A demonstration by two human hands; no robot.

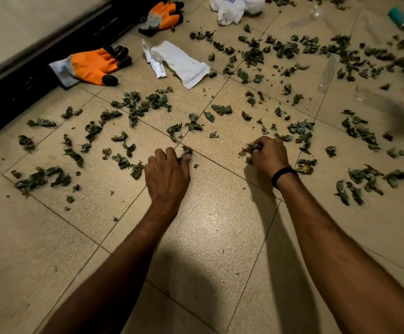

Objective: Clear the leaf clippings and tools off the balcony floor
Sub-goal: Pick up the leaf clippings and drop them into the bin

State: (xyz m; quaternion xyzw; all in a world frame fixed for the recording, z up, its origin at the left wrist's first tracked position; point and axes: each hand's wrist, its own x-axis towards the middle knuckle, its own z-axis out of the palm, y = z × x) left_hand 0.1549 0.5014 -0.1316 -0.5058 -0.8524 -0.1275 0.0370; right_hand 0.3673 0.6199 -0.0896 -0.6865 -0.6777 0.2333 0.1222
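Observation:
Dark green leaf clippings [138, 106] lie scattered all over the beige tiled floor [208, 225]. My left hand [168, 173] rests low on the tiles, its fingers curled around a few clippings [186, 153]. My right hand [269, 154], with a black band at the wrist, is closed on a small bunch of clippings [250, 148]. A teal-handled hand rake [402, 26] lies at the far right. Two orange and black garden gloves lie at the far left, one nearer [92, 66] and one farther [162, 16].
A black door track [15, 88] runs along the left edge. White paper packets [179, 61] and a crumpled white bag [234, 6] lie beyond the leaves. Clear plastic wrapping [388, 102] is spread at the right.

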